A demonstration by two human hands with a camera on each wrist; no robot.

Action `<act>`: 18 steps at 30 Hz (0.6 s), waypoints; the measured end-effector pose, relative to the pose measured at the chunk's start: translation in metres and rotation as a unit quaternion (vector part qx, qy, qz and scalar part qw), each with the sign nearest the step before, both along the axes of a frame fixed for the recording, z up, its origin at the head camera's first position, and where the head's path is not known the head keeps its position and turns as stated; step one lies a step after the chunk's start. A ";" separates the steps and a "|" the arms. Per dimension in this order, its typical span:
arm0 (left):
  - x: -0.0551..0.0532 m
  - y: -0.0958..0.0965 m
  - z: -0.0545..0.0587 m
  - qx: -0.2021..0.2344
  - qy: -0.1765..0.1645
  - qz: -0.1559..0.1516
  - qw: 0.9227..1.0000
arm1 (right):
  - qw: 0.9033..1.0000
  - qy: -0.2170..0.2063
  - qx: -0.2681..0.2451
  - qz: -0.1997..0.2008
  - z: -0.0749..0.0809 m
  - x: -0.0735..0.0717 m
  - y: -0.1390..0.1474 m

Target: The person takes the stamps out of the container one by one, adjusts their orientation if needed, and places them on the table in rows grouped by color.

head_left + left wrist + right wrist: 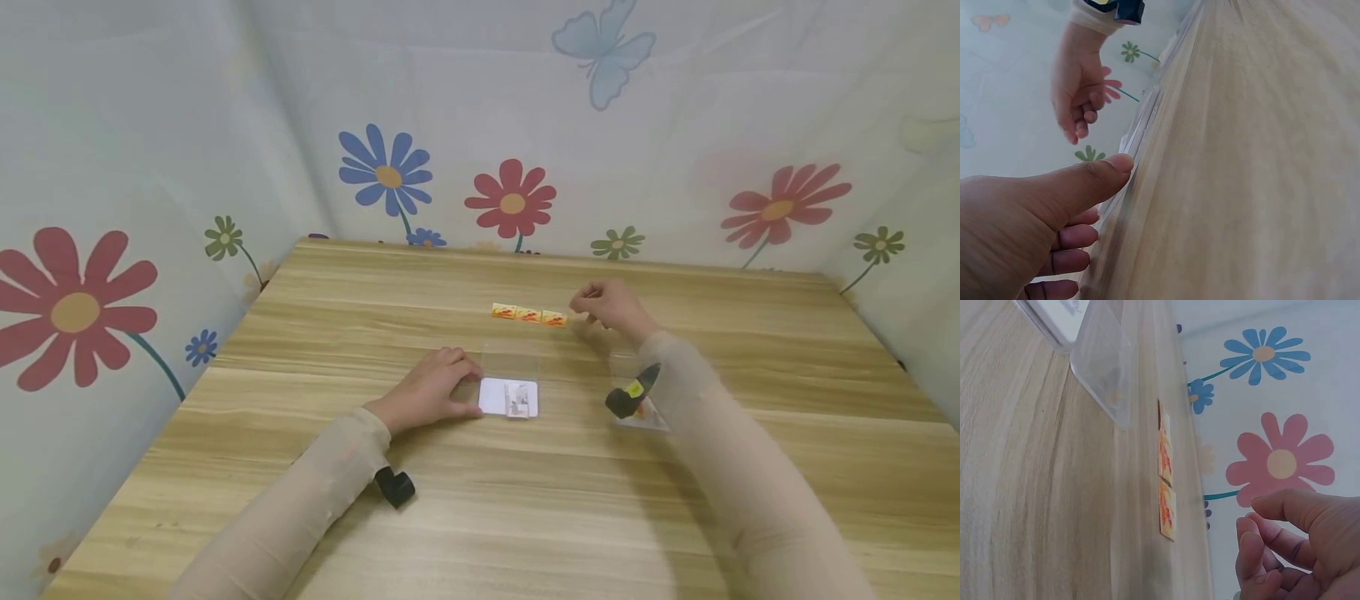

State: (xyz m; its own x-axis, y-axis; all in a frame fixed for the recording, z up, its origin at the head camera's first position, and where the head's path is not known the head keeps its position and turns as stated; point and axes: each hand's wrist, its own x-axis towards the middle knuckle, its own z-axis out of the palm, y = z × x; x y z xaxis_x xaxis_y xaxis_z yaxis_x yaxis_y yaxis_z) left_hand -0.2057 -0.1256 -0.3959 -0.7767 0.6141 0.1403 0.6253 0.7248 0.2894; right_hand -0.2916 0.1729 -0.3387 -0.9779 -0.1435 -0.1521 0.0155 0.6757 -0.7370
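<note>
A small clear plastic box [491, 396] lies with its lid folded back, a white panel inside and a small printed card [517, 399] lying on its right half. My left hand [435, 387] holds the box by its left side, thumb at the near corner and fingers farther back; in the left wrist view the thumb [1094, 181] lies along the box edge. Beyond the box, three yellow-orange cards [528, 315] form a row. My right hand [611, 307] hovers just past the row's right end, fingers loosely curled, with nothing showing between thumb and fingertips in the right wrist view.
Partly hidden under my right forearm is a second clear box [630, 421] with something orange in it. Dark wrist cameras sit at both wrists. A white curtain [645, 192] printed with flowers stands behind the wooden table [420, 283].
</note>
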 end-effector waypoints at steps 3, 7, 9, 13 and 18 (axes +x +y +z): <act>0.000 0.000 0.000 0.001 -0.006 0.003 1.000 | 1.000 0.004 -0.002 0.001 0.003 0.003 0.000; 0.000 0.000 0.001 0.004 -0.017 0.007 1.000 | 1.000 0.010 -0.006 0.002 0.007 0.006 -0.001; 0.000 -0.001 0.001 0.004 -0.021 0.010 1.000 | 1.000 0.014 -0.005 0.004 0.008 0.007 -0.001; 0.000 -0.001 0.000 0.002 -0.018 0.010 1.000 | 1.000 0.026 -0.007 0.011 0.010 0.011 -0.001; 0.000 -0.001 -0.001 0.004 -0.016 0.005 1.000 | 0.999 0.035 -0.021 0.021 0.015 0.020 0.001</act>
State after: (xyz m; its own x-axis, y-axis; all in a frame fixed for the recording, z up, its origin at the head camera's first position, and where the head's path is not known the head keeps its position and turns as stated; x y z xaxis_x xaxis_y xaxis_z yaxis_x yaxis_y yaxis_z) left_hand -0.2057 -0.1264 -0.3964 -0.7871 0.6052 0.1195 0.6080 0.7285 0.3157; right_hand -0.2718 0.1735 -0.3239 -0.9790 -0.1890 -0.0761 -0.0647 0.6425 -0.7636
